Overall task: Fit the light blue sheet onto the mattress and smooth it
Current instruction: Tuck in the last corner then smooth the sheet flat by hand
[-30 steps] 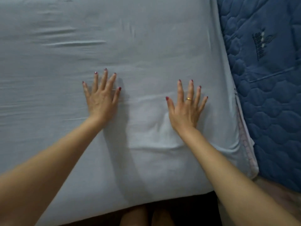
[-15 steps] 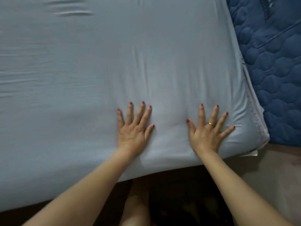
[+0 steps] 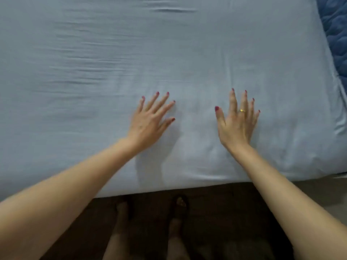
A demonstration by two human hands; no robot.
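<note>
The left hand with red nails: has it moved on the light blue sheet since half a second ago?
Yes. The left hand with red nails now lies farther from the near edge of the light blue sheet, slid away from the person.

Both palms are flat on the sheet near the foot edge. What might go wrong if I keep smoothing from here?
1. Pushing the left hand and right hand forward may only shove slack up the light blue sheet into the creases at the far side.
2. Hard strokes might tug the fitted right corner loose.
3. The ripples on the left lie beside the hands and may be missed.
</note>
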